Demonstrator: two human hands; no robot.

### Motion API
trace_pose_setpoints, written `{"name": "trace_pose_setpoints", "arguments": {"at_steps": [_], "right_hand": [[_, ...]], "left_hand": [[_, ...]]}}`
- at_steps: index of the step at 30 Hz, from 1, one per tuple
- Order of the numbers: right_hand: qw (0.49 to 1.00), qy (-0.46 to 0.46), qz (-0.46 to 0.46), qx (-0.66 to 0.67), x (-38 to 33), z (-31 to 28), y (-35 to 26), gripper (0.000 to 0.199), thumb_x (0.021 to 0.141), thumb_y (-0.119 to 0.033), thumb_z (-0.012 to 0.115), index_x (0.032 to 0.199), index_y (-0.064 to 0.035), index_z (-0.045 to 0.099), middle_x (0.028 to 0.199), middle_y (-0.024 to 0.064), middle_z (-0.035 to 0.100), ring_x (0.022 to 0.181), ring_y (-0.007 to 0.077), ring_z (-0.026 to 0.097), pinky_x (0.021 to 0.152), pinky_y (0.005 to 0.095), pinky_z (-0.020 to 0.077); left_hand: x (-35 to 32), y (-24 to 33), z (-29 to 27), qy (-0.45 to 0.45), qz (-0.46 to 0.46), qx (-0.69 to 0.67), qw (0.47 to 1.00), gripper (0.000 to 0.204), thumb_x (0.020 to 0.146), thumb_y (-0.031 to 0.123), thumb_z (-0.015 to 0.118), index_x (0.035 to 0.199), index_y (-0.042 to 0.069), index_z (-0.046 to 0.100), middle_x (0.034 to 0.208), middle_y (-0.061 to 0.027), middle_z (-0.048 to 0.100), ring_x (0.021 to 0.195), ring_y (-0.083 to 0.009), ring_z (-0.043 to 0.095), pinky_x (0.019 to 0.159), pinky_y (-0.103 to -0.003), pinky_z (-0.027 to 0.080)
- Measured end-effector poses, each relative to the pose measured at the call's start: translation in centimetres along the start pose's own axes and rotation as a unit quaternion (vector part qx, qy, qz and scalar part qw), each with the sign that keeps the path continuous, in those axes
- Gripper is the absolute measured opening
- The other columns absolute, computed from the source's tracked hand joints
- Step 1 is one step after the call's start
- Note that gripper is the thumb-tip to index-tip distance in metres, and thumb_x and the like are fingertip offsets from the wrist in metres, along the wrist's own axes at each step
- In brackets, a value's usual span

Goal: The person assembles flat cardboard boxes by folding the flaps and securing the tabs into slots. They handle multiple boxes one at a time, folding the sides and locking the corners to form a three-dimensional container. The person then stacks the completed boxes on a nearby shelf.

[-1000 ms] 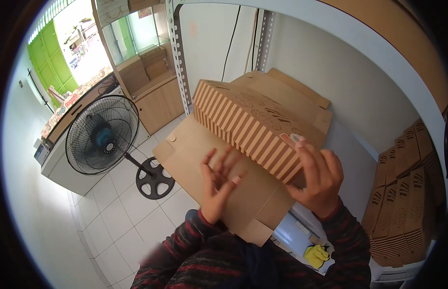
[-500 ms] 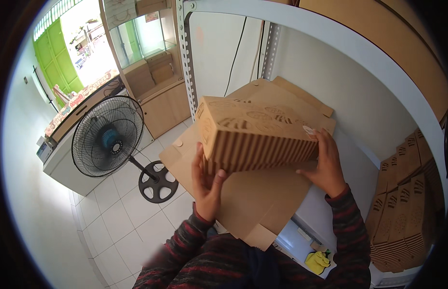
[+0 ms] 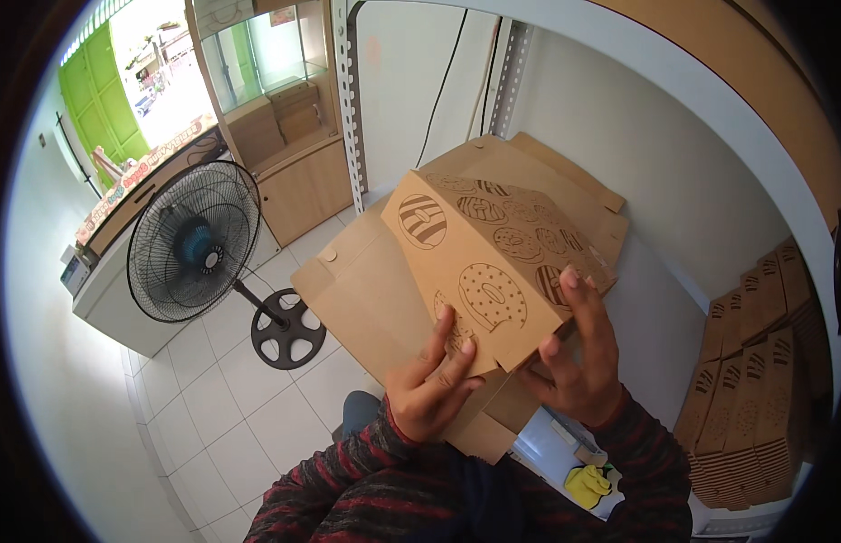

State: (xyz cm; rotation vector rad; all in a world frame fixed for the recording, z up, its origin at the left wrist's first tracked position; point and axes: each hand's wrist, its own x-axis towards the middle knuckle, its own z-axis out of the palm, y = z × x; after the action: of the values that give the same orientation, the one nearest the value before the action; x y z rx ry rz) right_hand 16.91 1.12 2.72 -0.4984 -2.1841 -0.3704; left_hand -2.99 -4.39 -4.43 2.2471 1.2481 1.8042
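**Two hands hold a printed cardboard box above a pile of flat cartons**

Head view: the cardboard box, brown with doughnut drawings on its faces, is folded up and held in the air in front of the person, tilted with one corner pointing down toward the chest. The left hand grips its lower left edge, fingers curled up onto the printed face and thumb underneath. The right hand clasps the lower right corner, fingers spread along the side of the box, closed on it. Both sleeves are striped dark red and black.

Just beneath the box lie flat cardboard sheets resting on a white shelf. To the right, a stack of flattened boxes stands on edge against the wall. On the left, a black pedestal fan stands on the white tiled floor, well apart from the hands. A yellow object lies low beside the right forearm.
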Motion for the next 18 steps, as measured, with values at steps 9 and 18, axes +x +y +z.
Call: {"name": "trace_pose_setpoints", "arguments": {"at_steps": [9, 18], "right_hand": [[0.999, -0.031, 0.011, 0.035, 0.7, -1.8, -0.2, 0.051, 0.08, -0.015, 0.073, 0.127, -0.0116, 0.055, 0.127, 0.0276, 0.054, 0.114, 0.0424, 0.059, 0.092, 0.0534, 0.0508], [0.999, -0.012, 0.016, 0.034, 0.6, -1.9, 0.0, 0.049, 0.084, -0.026, 0.072, 0.127, -0.0097, 0.054, 0.126, 0.0284, 0.054, 0.113, 0.0426, 0.059, 0.092, 0.0534, 0.0508]], "left_hand": [[1.0, 0.7, -0.2, 0.024, 0.076, 0.093, 0.992, 0.047, 0.072, 0.002, 0.076, 0.118, 0.002, 0.065, 0.125, -0.0275, 0.059, 0.067, -0.022, 0.069, 0.057, -0.028, 0.054], [1.5, 1.2, -0.7, -0.012, 0.076, 0.116, 0.99, 0.046, 0.072, 0.001, 0.074, 0.117, 0.0, 0.065, 0.126, -0.0246, 0.059, 0.067, -0.0198, 0.068, 0.057, -0.028, 0.055]]}}
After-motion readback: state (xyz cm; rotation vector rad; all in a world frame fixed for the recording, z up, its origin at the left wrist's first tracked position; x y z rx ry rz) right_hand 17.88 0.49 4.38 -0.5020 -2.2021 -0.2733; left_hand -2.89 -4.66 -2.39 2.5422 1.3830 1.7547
